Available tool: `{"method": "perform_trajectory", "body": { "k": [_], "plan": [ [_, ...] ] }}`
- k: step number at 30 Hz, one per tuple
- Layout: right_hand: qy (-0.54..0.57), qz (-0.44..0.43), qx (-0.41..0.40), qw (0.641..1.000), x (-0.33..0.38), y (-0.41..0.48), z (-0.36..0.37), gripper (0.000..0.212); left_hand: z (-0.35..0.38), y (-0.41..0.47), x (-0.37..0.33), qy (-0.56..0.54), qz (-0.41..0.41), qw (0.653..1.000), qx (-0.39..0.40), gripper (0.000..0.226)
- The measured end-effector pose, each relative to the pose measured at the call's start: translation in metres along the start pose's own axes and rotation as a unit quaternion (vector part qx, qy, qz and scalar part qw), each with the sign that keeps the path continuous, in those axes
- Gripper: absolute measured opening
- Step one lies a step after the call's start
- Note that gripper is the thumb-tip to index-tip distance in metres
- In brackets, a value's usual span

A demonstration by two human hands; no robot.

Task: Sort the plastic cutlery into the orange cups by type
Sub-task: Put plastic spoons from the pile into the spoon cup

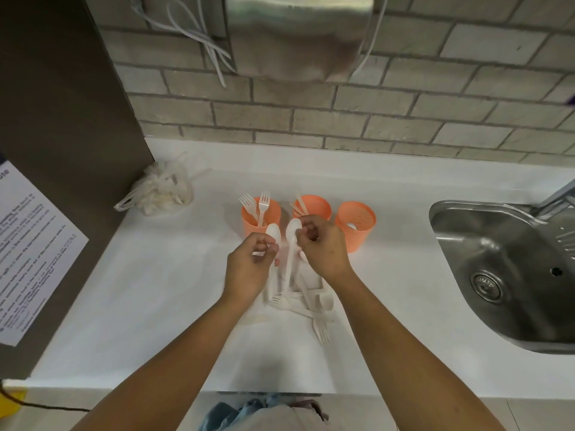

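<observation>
Three orange cups stand in a row on the white counter. The left cup (260, 216) holds forks, the middle cup (314, 206) holds knives, and the perforated right cup (356, 225) has a spoon inside. My left hand (249, 269) pinches a white spoon (273, 233) with its bowl up. Beside it, my right hand (323, 247) pinches a second white spoon (292, 244), bowl up, in front of the middle cup. A pile of white cutlery (308, 306) lies on the counter beneath my hands, partly hidden by them.
A steel sink (510, 275) with a tap is set into the counter at the right. A crumpled plastic bag (161, 191) sits at the back left beside a dark panel with a printed notice (28, 253). A brick wall with a metal dispenser (298, 35) rises behind.
</observation>
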State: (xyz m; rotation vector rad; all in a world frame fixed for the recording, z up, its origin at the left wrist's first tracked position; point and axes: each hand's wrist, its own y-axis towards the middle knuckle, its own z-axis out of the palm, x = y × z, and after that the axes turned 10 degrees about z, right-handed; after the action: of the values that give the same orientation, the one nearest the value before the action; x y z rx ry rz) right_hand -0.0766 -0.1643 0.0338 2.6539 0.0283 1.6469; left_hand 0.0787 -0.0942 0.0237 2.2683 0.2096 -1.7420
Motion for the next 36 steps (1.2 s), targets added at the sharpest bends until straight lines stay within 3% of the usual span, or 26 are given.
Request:
{"method": "perform_trajectory", "body": {
  "k": [6, 15, 23, 27, 36],
  "plan": [
    [0.080, 0.078, 0.077, 0.991, 0.010, -0.006, -0.015, 0.015, 0.014, -0.005, -0.011, 0.003, 0.023, 0.999, 0.029, 0.009],
    [0.082, 0.105, 0.048, 0.990, 0.002, -0.010, -0.033, 0.018, 0.036, -0.008, -0.016, -0.032, 0.040, 0.998, 0.048, 0.029],
    [0.059, 0.044, 0.075, 0.994, 0.003, -0.004, -0.058, 0.012, 0.053, -0.004, -0.024, -0.117, 0.003, 0.992, 0.048, 0.040],
    [0.049, 0.022, 0.019, 0.998, 0.008, 0.006, -0.077, 0.017, 0.065, -0.003, -0.032, -0.117, 0.013, 0.991, 0.057, 0.037],
    [0.077, -0.043, -0.199, 0.976, 0.025, 0.047, -0.145, 0.011, 0.069, -0.008, -0.021, 0.039, 0.033, 0.996, 0.080, 0.035]
  ]
}}
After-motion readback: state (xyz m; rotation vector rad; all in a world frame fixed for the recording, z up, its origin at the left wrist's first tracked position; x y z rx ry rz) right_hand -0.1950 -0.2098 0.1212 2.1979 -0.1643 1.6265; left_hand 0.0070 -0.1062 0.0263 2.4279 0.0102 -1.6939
